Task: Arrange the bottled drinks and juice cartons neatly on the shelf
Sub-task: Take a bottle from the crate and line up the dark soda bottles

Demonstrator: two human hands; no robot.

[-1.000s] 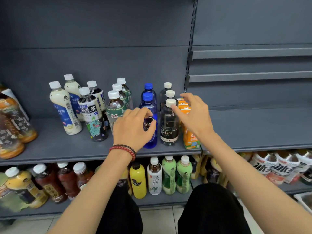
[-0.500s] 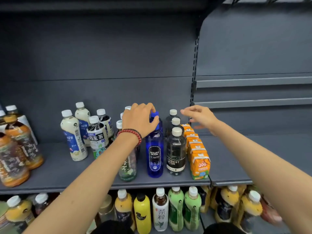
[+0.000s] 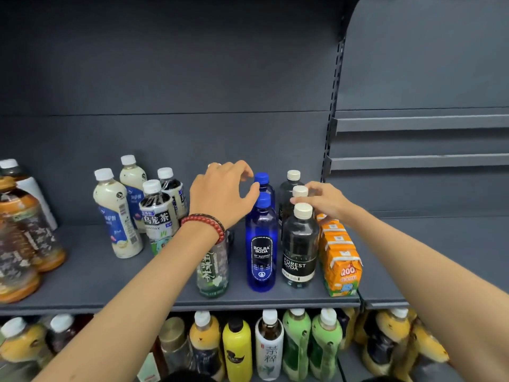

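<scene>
On the grey shelf (image 3: 110,288) stand two blue Bolsa Soda bottles (image 3: 261,244) in a file. Right of them is a file of three clear Forest Soda bottles (image 3: 298,249), then a row of orange juice cartons (image 3: 341,268). My left hand (image 3: 220,194), with a red bead bracelet, hovers with curved fingers over the green-label tea bottles (image 3: 213,268) and hides their caps. Its thumb lies by the rear blue bottle's neck. My right hand (image 3: 325,199) reaches over the cartons, and its fingertips touch the middle clear bottle's cap.
Cream milk-tea bottles (image 3: 118,216) and dark oolong tea bottles (image 3: 158,216) stand further left, with amber tea bottles (image 3: 24,230) at the far left edge. The lower shelf holds several bottles (image 3: 237,351). A slotted upright (image 3: 333,106) separates the right bay's shelf (image 3: 440,257).
My left hand rose from the front blue bottle's label to cap height above the tea bottles. My right hand moved from above the cartons to the middle clear bottle's cap. The view tilted upward.
</scene>
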